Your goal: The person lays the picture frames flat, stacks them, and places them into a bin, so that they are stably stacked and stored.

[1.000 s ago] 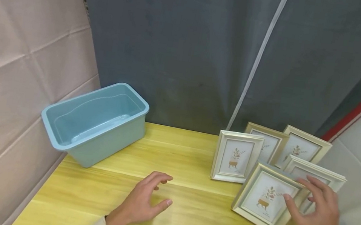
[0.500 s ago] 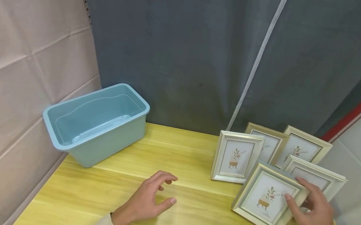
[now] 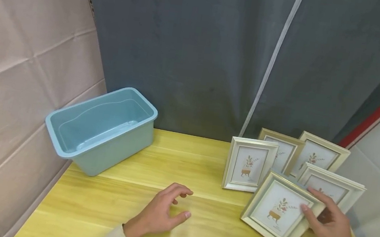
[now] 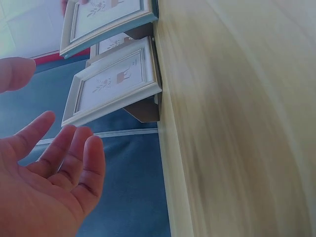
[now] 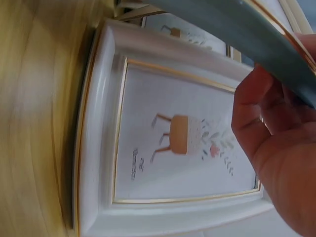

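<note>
My right hand (image 3: 334, 234) grips the right edge of the front picture frame (image 3: 280, 212), thumb on its face and fingers behind. This frame is cream with a pale green inner band and shows a plant in a brown pot; it leans slightly. In the right wrist view its blue-green side (image 5: 237, 37) crosses above a white picture frame (image 5: 96, 148) standing behind it. My left hand (image 3: 159, 214) hovers over the table with fingers loosely bent and holds nothing. The left wrist view shows this hand (image 4: 54, 182) palm up, apart from the frames.
On the wooden table (image 3: 191, 166) stand a silvery-white frame (image 3: 231, 164), a tan frame (image 3: 263, 134) and a cream frame (image 3: 343, 154), grouped at the right. A blue plastic bin (image 3: 117, 149) stands at the back left. A dark curtain (image 3: 191, 54) hangs behind.
My right hand has closed on the front frame's edge. The frame has since shifted slightly left and tilted. My left hand has drifted a little to the right.
</note>
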The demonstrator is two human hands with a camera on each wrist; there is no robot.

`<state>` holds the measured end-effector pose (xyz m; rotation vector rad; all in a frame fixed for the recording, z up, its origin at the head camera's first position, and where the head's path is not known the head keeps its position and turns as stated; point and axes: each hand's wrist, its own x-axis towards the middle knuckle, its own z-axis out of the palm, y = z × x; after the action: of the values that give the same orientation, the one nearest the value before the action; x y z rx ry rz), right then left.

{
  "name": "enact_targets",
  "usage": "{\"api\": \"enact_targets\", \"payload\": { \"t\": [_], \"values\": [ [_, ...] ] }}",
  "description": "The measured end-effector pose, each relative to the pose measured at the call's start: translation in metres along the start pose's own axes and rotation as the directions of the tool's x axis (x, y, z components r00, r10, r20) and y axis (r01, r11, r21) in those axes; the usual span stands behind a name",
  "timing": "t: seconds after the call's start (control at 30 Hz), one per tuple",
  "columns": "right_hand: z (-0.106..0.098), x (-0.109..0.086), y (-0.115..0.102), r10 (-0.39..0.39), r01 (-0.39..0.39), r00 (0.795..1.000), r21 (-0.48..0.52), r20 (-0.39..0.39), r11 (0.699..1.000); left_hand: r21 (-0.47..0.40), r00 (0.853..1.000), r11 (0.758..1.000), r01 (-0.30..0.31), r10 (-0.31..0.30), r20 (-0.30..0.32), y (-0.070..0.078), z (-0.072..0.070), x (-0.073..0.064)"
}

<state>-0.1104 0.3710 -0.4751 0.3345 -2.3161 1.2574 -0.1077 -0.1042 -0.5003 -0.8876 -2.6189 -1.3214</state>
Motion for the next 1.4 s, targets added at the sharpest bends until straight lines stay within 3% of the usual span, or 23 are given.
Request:
{"api": "enact_targets", "payload": {
  "t": [0.27, 0.5, 0.67, 0.77, 1.03, 1.27, 1.4],
  "values": [
    [0.007, 0.001, -0.015, -0.016, 0.014, 1.000, 0.108, 0.014, 0.994, -0.023, 1.000, 1.000, 0.012, -0.011, 0.018, 0.002, 0.002, 0.004],
    [0.011, 0.002, -0.032, 0.000, -0.008, 0.999, 0.170, 0.047, 0.985, -0.031, 0.999, 0.999, -0.021, 0.022, 0.029, 0.007, 0.005, 0.012],
    [0.018, 0.004, -0.047, -0.038, 0.003, 0.995, 0.344, 0.094, 0.939, -0.090, 0.999, 0.996, -0.009, 0.014, 0.049, 0.012, 0.008, 0.019],
    [0.026, 0.005, -0.053, -0.071, 0.022, 0.991, 0.392, 0.112, 0.920, -0.129, 0.998, 0.991, -0.019, 0.026, 0.053, 0.014, 0.010, 0.024],
    [0.050, 0.010, -0.056, -0.224, 0.114, 0.966, 0.570, 0.128, 0.814, -0.252, 0.997, 0.967, -0.040, 0.055, 0.054, 0.016, 0.013, 0.040],
    [0.073, 0.012, -0.060, -0.257, 0.128, 0.956, 0.587, 0.142, 0.799, -0.312, 0.989, 0.945, -0.096, 0.127, 0.081, 0.013, 0.018, 0.051],
    [0.086, 0.012, -0.065, -0.261, 0.114, 0.954, 0.622, 0.150, 0.774, -0.343, 0.980, 0.929, -0.138, 0.178, 0.088, 0.009, 0.022, 0.054]
  ]
}}
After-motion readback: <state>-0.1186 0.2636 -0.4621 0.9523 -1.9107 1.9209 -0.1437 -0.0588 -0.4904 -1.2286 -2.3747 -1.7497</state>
